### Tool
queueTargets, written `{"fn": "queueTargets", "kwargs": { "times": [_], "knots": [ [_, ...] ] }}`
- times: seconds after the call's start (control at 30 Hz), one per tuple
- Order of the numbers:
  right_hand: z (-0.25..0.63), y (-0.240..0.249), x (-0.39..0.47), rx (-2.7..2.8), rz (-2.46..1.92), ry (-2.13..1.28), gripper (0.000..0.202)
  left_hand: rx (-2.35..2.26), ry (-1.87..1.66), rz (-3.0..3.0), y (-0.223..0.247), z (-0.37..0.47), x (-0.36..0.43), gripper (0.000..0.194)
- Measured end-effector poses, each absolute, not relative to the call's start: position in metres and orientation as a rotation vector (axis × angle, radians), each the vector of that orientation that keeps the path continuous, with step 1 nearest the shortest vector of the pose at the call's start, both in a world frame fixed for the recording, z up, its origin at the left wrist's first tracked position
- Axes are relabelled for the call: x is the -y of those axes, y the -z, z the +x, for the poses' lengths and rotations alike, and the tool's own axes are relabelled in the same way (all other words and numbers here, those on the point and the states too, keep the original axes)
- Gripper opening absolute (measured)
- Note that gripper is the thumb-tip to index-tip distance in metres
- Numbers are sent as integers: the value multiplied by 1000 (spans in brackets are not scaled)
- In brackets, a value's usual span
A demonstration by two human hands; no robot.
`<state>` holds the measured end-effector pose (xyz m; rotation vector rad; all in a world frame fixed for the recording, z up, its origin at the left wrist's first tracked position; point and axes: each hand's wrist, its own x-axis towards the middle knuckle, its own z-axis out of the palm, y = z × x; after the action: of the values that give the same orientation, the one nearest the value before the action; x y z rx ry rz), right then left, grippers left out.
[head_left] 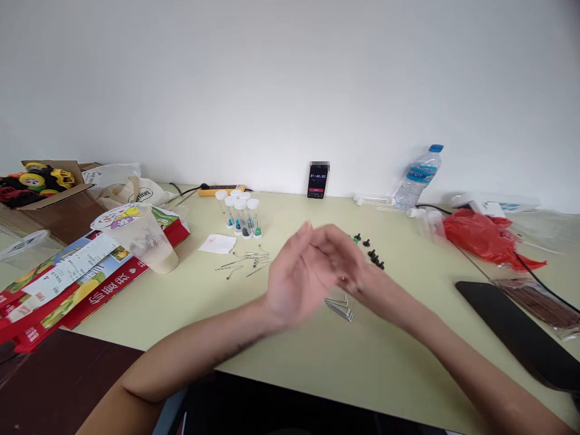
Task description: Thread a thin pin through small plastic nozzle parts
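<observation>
My left hand [294, 284] is raised over the middle of the table, palm showing and fingers outstretched, with nothing visible in it. Facing it, my right hand [338, 251] curves inward with its fingers loosely bent; the hands overlap in view and are blurred. Just below them lie several L-shaped metal rods [341, 309]. To the left are thin bent metal pieces [249, 263] with small coloured ends. Behind those stand several clear tubes [247, 220] with white caps and coloured bits at the bottom. Small dark knob-like pieces [375, 260] are partly hidden beyond my right wrist.
A phone [317, 182] showing a timer leans on the wall. Left are a plastic drink cup [151, 248], red printed bag [122, 275] and cardboard box [67, 208]. Right are a water bottle [419, 178], red plastic bag [484, 232] and a flat black object [512, 332].
</observation>
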<state>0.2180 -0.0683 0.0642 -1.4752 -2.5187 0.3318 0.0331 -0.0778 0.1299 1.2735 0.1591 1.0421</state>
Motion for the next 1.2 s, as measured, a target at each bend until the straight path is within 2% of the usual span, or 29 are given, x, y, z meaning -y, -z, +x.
{"fn": "queueTargets", "kwargs": {
  "times": [0.13, 0.23, 0.33, 0.53, 0.7, 0.97, 1.2],
  "knots": [
    [245, -65, 55, 2539, -1593, -522, 38, -514, -1276, 1587, -75, 18, 26, 37],
    [244, -59, 57, 2583, -1568, -602, 35, -766, -1083, 1869, -33, 10, 8, 31],
    [239, -52, 62, 2637, -1554, -557, 34, -855, -897, 2102, -15, 10, 4, 26],
    [237, -38, 65, 2726, -1538, -320, 35, -905, -628, 2149, -17, 12, 5, 32],
    [235, -35, 66, 2749, -1527, -179, 36, -820, -446, 2180, -18, 11, 10, 45],
    [237, -32, 63, 2763, -1497, -211, 36, -762, -427, 2209, -20, 10, 9, 53],
    [243, -17, 61, 2773, -1485, 14, 31, -906, -500, 2206, -18, 7, 3, 48]
  ]
}}
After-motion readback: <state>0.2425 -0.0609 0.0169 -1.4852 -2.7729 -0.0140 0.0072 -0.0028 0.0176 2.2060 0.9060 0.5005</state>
